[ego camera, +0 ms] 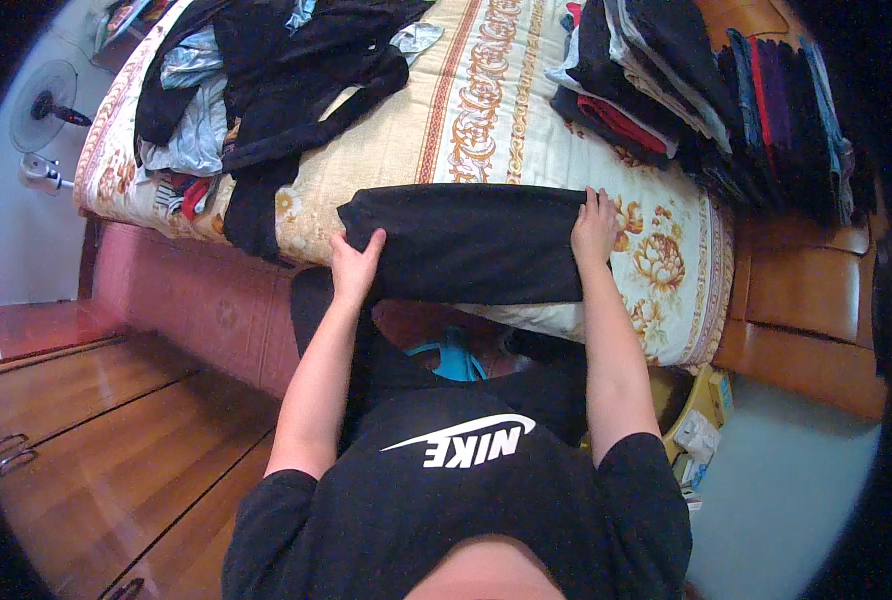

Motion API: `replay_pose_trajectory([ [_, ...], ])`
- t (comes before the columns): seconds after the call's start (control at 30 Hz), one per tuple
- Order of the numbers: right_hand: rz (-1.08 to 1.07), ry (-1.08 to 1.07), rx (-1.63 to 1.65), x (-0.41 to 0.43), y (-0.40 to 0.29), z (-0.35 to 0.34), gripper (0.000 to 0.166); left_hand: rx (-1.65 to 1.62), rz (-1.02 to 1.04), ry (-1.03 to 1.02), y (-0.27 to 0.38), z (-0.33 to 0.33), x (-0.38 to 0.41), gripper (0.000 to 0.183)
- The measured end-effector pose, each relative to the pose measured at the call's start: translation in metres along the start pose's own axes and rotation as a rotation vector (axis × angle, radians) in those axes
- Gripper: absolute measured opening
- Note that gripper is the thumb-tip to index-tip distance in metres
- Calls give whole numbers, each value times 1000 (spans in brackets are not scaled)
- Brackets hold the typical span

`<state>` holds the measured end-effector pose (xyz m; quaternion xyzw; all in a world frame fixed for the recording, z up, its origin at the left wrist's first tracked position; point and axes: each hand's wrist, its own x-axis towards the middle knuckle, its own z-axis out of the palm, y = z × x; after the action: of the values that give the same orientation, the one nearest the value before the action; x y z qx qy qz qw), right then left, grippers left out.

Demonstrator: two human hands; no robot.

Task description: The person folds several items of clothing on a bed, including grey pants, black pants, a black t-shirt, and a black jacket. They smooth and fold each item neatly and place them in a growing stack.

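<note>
A black folded garment [476, 244] lies before me on the edge of the bed, in a long flat band. At its left end my left hand [356, 266] grips the cloth, thumb on top and other fingers partly hidden. My right hand [594, 229] holds the opposite short end, its fingers along the edge. What kind of garment it is cannot be told from this fold.
Loose dark and pale blue clothes [288, 82] are heaped on the bed's far left. Folded clothes [648, 75] are stacked at the far right, beside more [783, 120]. A patterned bedspread [386, 142] covers the bed. A fan [44, 105] and wooden wardrobe doors [115, 450] stand left.
</note>
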<state>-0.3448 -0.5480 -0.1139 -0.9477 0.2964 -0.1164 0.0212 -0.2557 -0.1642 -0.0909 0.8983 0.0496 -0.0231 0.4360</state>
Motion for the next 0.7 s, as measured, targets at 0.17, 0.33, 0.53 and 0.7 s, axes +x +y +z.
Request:
replay_pose_trajectory([
  [0.17,26,176,-143,-4,-23,-19,43,-517,-223,-334,-29,-6,4,36],
  [0.33,-404,-66,258,-100,-110,-52,55,-919,-381,-572,22,-42,-3,31],
  [0.53,-417,-260,677,-159,-132,-61,50,-991,-235,-734,105,-69,-23,42],
  [0.7,416,-710,1757,-90,-100,-122,54,-865,-163,-718,163,-23,-44,48],
])
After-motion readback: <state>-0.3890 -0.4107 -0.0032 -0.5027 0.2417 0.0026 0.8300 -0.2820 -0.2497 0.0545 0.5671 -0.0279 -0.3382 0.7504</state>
